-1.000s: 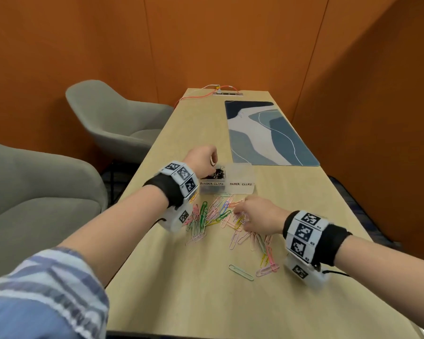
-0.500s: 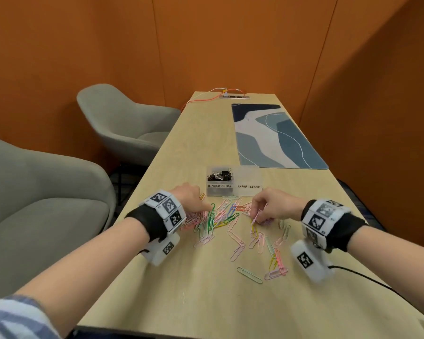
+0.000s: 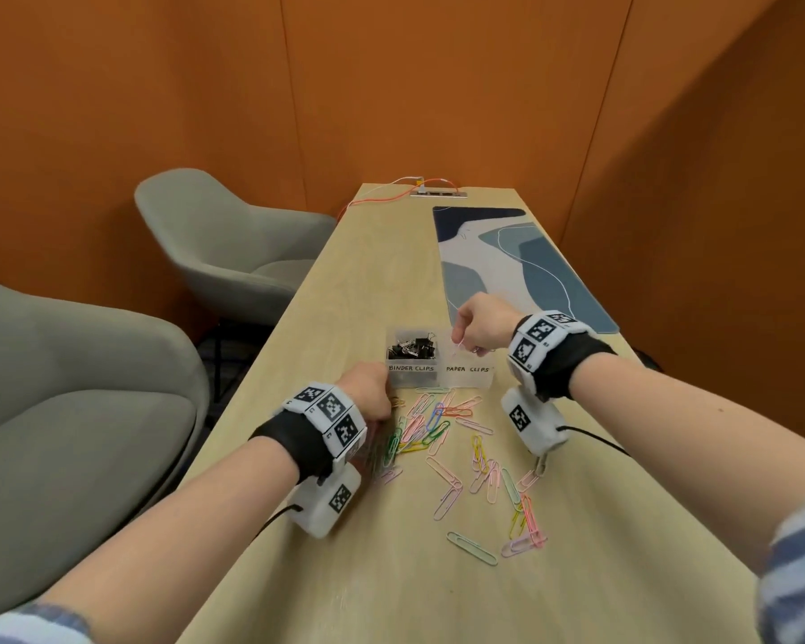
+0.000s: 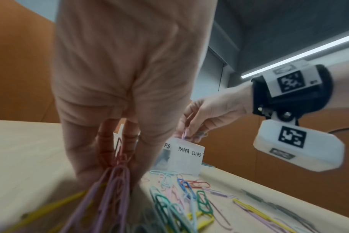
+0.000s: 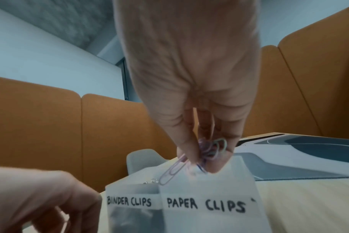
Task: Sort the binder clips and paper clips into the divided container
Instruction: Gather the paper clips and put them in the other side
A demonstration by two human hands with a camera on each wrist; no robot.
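A translucent divided container [image 3: 465,379] stands mid-table, labelled BINDER CLIPS on the left and PAPER CLIPS [image 5: 205,205] on the right. Black binder clips [image 3: 412,350] fill its left compartment. My right hand [image 3: 462,341] hovers over the right compartment and pinches several pastel paper clips [image 5: 209,149]; one pink clip [image 5: 172,171] dangles from the fingers. Coloured paper clips [image 3: 438,427] lie scattered on the table in front of the container. My left hand [image 3: 373,398] sits at the pile's left edge, fingers curled round pink and purple paper clips [image 4: 118,167].
A blue and grey patterned mat [image 3: 507,267] lies beyond the container on the right. An orange cable and a socket strip [image 3: 438,192] are at the table's far end. Two grey chairs [image 3: 224,253] [image 3: 66,411] stand along the left table edge. Orange walls enclose the table.
My right hand rose from the pile to above the paper clips compartment, carrying clips. My left hand came back from the binder clips compartment to the pile and closed on clips.
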